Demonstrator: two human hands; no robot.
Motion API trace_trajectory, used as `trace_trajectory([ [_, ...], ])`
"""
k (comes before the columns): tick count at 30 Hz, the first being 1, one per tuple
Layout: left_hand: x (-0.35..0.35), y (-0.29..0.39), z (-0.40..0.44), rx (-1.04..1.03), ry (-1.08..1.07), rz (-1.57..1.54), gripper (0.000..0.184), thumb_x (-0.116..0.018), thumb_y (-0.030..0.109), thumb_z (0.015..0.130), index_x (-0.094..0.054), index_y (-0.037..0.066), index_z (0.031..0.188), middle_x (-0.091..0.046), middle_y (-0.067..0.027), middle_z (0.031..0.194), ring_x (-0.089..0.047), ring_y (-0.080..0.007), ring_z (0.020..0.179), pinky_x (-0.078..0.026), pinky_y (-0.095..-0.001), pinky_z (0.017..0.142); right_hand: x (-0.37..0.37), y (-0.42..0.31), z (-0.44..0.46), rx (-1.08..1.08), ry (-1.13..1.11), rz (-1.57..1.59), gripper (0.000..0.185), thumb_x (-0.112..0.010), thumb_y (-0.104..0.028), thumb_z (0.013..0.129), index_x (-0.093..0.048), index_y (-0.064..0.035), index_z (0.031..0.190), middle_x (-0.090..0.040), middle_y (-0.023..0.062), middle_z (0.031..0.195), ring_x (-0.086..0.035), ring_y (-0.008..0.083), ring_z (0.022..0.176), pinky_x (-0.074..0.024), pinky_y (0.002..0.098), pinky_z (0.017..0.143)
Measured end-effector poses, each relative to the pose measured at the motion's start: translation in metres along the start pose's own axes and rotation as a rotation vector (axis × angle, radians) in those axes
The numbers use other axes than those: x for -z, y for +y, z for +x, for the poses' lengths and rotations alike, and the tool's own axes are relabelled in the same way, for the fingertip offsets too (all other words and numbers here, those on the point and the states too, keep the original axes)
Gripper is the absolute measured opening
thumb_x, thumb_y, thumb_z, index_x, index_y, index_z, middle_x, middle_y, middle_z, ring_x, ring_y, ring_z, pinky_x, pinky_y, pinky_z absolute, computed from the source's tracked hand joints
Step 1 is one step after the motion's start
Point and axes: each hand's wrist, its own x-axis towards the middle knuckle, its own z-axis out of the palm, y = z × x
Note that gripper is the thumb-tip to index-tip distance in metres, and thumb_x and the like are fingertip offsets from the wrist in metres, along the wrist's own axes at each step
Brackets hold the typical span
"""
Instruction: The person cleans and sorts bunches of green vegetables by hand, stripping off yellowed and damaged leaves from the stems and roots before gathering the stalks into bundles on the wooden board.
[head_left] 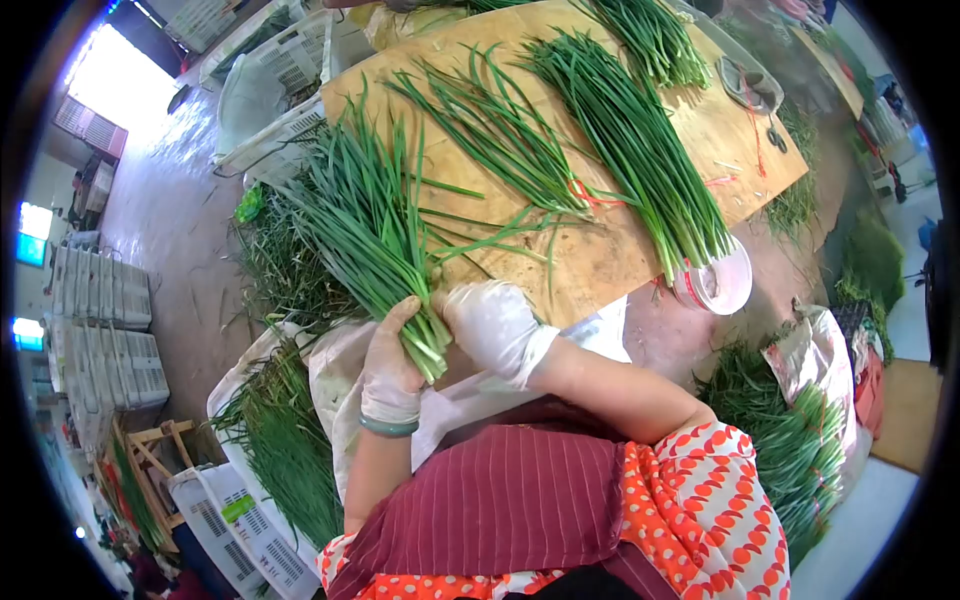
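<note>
A bunch of garlic chives (365,225) lies at a slant over the left edge of the wooden board, its pale cut ends pointing toward me. My left hand (392,352), in a thin white glove with bare fingertips showing, is wrapped around the stems near those ends. Against the other side of the stems is my right hand (495,325), gloved in white with its fingers curled in; what its fingertips pinch is hidden. A smaller bunch of chives (510,150) with a red tie (580,192) lies mid-board. Beside it rests a thick bunch (640,150).
The wooden board (600,265) fills the middle. Another chive bunch (655,45) and scissors (777,138) lie toward its far right. A white-pink tub (735,278) stands below its right edge. Chive heaps (290,460) flank me. White crates (110,370) stand at left.
</note>
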Motion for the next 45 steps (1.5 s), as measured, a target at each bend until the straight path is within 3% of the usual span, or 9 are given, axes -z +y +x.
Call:
trace_trajectory([
  [4,0.012,0.008,-0.001,-0.014,0.041,-0.023,0.025,-0.056,0.001,0.077,-0.053,-0.004,0.102,-0.060,-0.0164,0.090,-0.061,-0.0244,0.075,-0.055,-0.0359,0.067,0.020,0.041,-0.005,-0.022,0.472,0.134,0.008,-0.061,-0.015,0.073,-0.064,-0.0111,0.080,-0.062,0.0090,0.068,-0.060,0.0261,0.059,-0.0474,0.0361,0.052],
  [8,0.018,0.031,-0.007,0.019,-0.154,-0.165,0.046,-0.054,0.001,0.079,-0.038,-0.005,0.121,-0.050,-0.0210,0.111,-0.057,-0.0243,0.080,-0.053,-0.0354,0.069,0.045,0.117,-0.002,-0.449,0.288,-0.286,0.015,-0.059,-0.020,0.078,-0.065,-0.0097,0.086,-0.062,0.0138,0.074,-0.060,0.0303,0.069,-0.0468,0.0408,0.063],
  [17,-0.045,0.104,-0.038,-0.310,-0.512,-0.280,0.049,-0.054,0.000,0.080,-0.033,-0.002,0.125,-0.045,-0.0145,0.114,-0.050,-0.0160,0.078,-0.046,-0.0300,0.072,0.042,0.129,-0.003,-0.374,0.194,-0.261,0.016,-0.062,-0.024,0.075,-0.062,-0.0083,0.076,-0.061,0.0112,0.075,-0.061,0.0263,0.069,-0.0457,0.0391,0.060],
  [25,-0.038,0.023,-0.005,-0.141,0.260,0.171,0.014,-0.060,0.016,0.080,-0.056,0.004,0.085,-0.060,-0.0088,0.069,-0.059,-0.0231,0.053,-0.049,-0.0329,0.044,0.034,0.120,-0.002,-0.471,0.311,0.231,0.017,-0.066,-0.016,0.075,-0.058,-0.0052,0.084,-0.058,0.0095,0.072,-0.057,0.0222,0.065,-0.0445,0.0318,0.059],
  [33,-0.016,0.003,-0.004,-0.072,0.217,0.094,0.010,-0.059,0.007,0.078,-0.055,0.002,0.085,-0.060,-0.0110,0.071,-0.060,-0.0224,0.058,-0.052,-0.0336,0.047,0.027,0.051,0.010,-0.294,0.434,0.895,0.023,-0.059,-0.024,0.083,-0.058,-0.0021,0.089,-0.060,0.0173,0.078,-0.058,0.0277,0.068,-0.0454,0.0361,0.064],
  [36,-0.011,0.033,-0.020,-0.120,0.104,0.139,0.024,-0.059,0.004,0.077,-0.050,-0.005,0.097,-0.060,-0.0145,0.081,-0.061,-0.0227,0.068,-0.055,-0.0321,0.059,0.052,0.066,0.024,-0.021,0.434,0.343,0.037,-0.057,-0.019,0.085,-0.052,-0.0021,0.118,-0.061,0.0182,0.097,-0.061,0.0248,0.088,-0.0459,0.0311,0.077],
  [40,-0.007,0.105,-0.027,-0.167,-0.216,-0.251,0.054,-0.055,0.003,0.080,-0.028,-0.008,0.126,-0.053,-0.0126,0.086,-0.056,-0.0202,0.077,-0.051,-0.0324,0.074,0.076,0.102,0.027,-0.161,0.330,0.052,0.023,-0.059,-0.023,0.081,-0.064,-0.0068,0.096,-0.063,0.0173,0.086,-0.061,0.0331,0.082,-0.0477,0.0371,0.073],
  [42,-0.005,0.131,-0.034,-0.198,-0.244,-0.271,0.051,-0.055,0.003,0.081,-0.031,-0.009,0.124,-0.053,-0.0127,0.086,-0.055,-0.0206,0.077,-0.050,-0.0324,0.074,0.063,0.104,0.013,-0.378,-0.173,-0.296,0.022,-0.061,-0.026,0.077,-0.065,-0.0081,0.089,-0.063,0.0163,0.079,-0.060,0.0339,0.077,-0.0474,0.0388,0.070],
  [45,-0.002,0.161,-0.042,-0.372,-0.248,-0.193,0.042,-0.055,0.003,0.081,-0.038,-0.010,0.116,-0.055,-0.0148,0.087,-0.057,-0.0218,0.076,-0.051,-0.0320,0.068,0.033,0.117,0.002,-0.392,0.073,-0.101,0.022,-0.064,-0.025,0.077,-0.064,-0.0067,0.089,-0.064,0.0133,0.075,-0.062,0.0261,0.071,-0.0480,0.0346,0.066],
])
